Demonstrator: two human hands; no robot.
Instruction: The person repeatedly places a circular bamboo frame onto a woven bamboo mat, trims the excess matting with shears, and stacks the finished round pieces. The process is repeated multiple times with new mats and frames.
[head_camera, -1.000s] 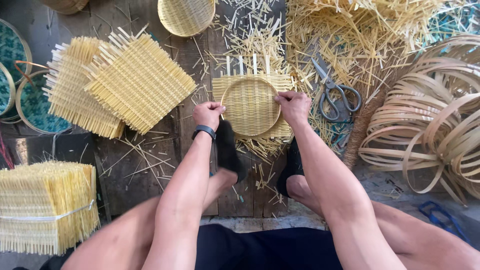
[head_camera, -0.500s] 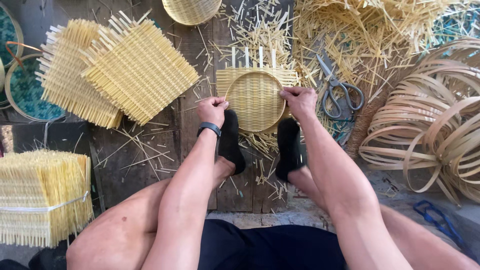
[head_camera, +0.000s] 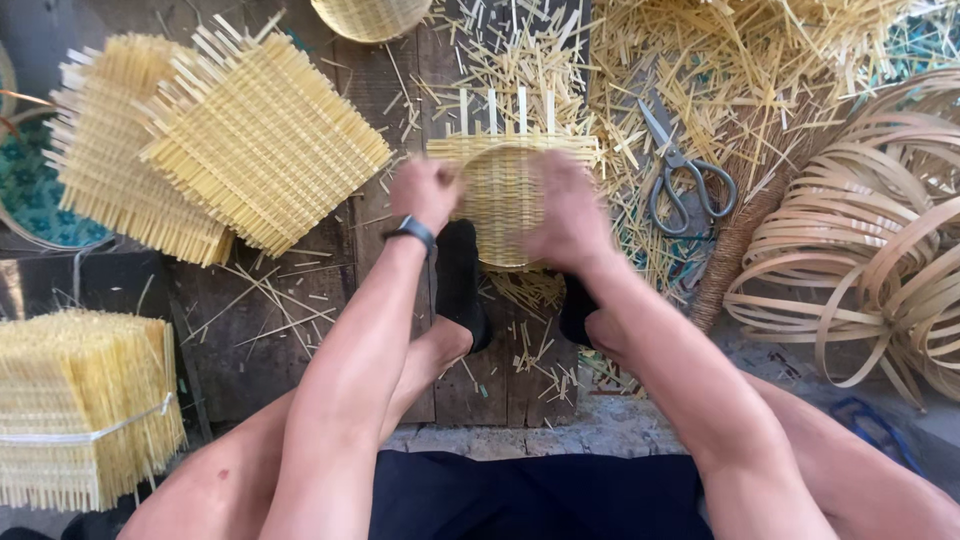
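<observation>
A small woven bamboo mat with a round hoop pressed onto it (head_camera: 505, 190) lies on the dark wooden boards between my feet in black socks. My left hand (head_camera: 425, 190), with a dark band at the wrist, grips the left rim of the hoop. My right hand (head_camera: 570, 210) covers the right rim and is blurred by motion. Loose strip ends stick up from the mat's far edge.
Two square woven mats (head_camera: 255, 140) lie stacked at the upper left, a tied bundle of mats (head_camera: 80, 400) at the lower left. Scissors (head_camera: 680, 175) rest among bamboo offcuts at right, next to a pile of bamboo hoops (head_camera: 870, 250). A round basket (head_camera: 370, 15) sits at top.
Both hands have shifted along the hoop's rim, the right hand moving inward over the weave. The camera has leaned closer to the work.
</observation>
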